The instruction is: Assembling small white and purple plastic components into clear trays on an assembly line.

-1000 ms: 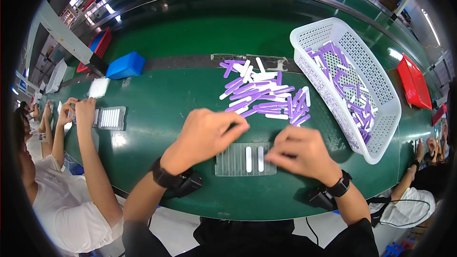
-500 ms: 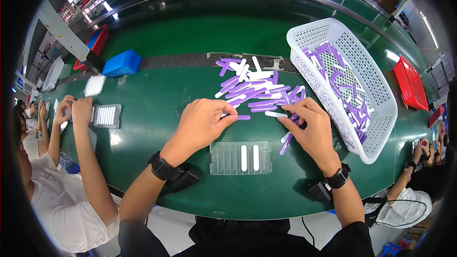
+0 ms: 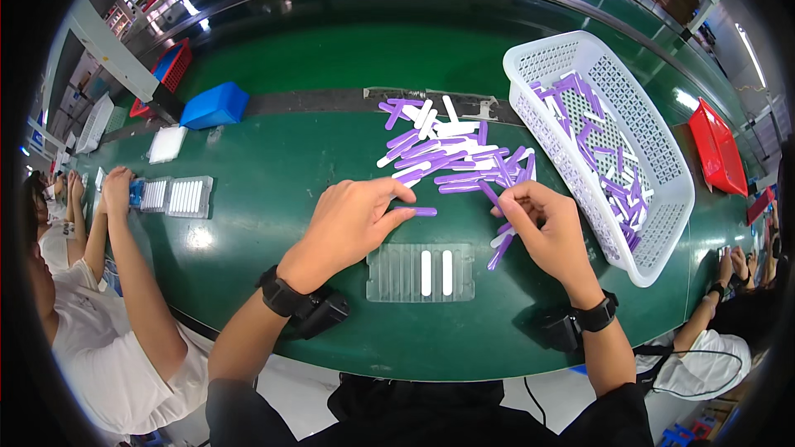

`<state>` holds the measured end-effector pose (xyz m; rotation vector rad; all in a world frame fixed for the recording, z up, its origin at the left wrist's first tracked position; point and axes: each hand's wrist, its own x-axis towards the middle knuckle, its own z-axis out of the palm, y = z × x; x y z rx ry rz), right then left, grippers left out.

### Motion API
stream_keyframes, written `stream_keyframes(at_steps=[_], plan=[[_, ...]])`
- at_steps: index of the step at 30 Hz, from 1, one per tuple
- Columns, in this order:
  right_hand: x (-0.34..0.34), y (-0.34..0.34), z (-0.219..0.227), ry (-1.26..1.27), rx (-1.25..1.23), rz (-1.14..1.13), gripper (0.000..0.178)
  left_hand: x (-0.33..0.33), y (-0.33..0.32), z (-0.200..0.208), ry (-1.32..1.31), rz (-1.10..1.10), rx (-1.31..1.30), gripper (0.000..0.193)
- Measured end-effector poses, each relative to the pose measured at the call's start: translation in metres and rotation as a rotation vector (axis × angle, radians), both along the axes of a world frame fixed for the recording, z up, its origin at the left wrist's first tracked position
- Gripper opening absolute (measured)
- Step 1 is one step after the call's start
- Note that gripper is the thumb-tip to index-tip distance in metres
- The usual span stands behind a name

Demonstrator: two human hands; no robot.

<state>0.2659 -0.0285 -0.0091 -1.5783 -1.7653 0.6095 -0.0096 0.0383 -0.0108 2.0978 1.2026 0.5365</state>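
"Head view: what is the work surface like?"

"Glossy green table point(image 3: 281, 165), light glaring off it, with a dark strip point(image 3: 315, 103) running across behind the pile of purple and white sticks point(image 3: 447, 153). Near its left part stands a blue bin point(image 3: 215, 106); to the right, a white lattice basket point(image 3: 636, 108) holds more sticks, with a red basket point(image 3: 717, 149) beyond."

"And the room?"

"Busy: a co-worker in white point(image 3: 116, 364) at left beside a filled tray point(image 3: 189, 197), others along the right, lamps shining overhead."

"The hands?"

"The left hand point(image 3: 348, 215) has its thumb and fingers nearly closed on one end of a purple stick point(image 3: 424, 212). The right hand point(image 3: 546, 219) pinches a second purple stick point(image 3: 489, 192) between thumb and forefinger, beside the pile. A clear slotted tray point(image 3: 396, 273) lies between the wrists, two white sticks point(image 3: 426, 273) in its slots."

"Any change from half a second ago?"

"At the right fingertips purple now shows in place of white. The left keeps its stick, and the tray's pair is unchanged. The co-worker's hand is further left, uncovering more of another tray point(image 3: 155, 196)."
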Motion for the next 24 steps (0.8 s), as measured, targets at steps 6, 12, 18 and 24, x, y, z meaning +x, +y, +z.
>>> stream_keyframes(at_steps=[6,12,18,24], plan=[[0.000,-0.002,0.004,0.740,-0.303,0.060,0.016,-0.005,-0.004,-0.007,-0.009,-0.053,0.195,0.013],[0.000,-0.005,0.008,0.781,-0.329,0.075,0.016,-0.002,-0.004,0.006,-0.008,-0.034,-0.040,0.010],[0.002,-0.004,0.006,0.818,-0.355,0.089,0.016,-0.004,-0.003,0.004,0.092,-0.067,-0.038,0.009],[-0.002,-0.007,0.004,0.829,-0.403,0.124,0.015,-0.006,-0.006,-0.008,-0.326,-0.045,-0.335,0.020]])
